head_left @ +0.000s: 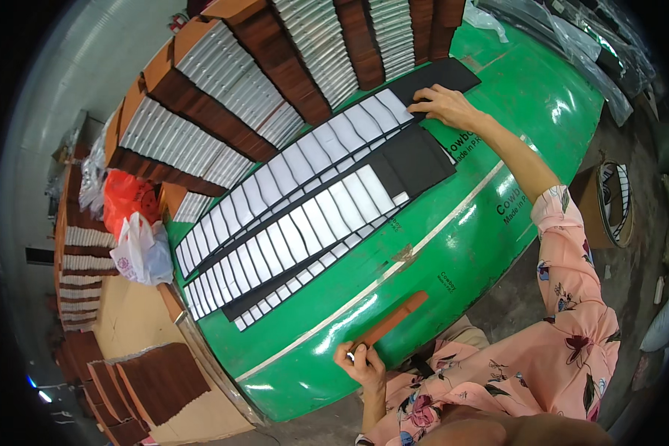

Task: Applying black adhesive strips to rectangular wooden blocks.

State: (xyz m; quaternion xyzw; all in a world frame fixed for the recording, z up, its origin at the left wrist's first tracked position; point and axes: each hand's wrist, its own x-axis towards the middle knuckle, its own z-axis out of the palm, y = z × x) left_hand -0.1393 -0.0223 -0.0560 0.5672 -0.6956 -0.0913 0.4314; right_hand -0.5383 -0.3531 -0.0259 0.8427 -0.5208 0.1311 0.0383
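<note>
Right hand: fingers bent, tips at right end of upper black-and-white strip, contact hidden, grip can't tell | upper black-and-white strip: flat on green table, beside brown-and-silver stacks cut off up top | left hand: pinching small item, mostly covered, kind unclear; brown strip just beside | bin: contents unclear

Lies open over the glossy green table covering, lower centre to right of the frame, broken by a flat brown strip and crossed by the right forearm. Is blocked mid-frame by long black panels with white segments, along the top by tall brown-and-silver stacks, at left by a red plastic bag.
</note>
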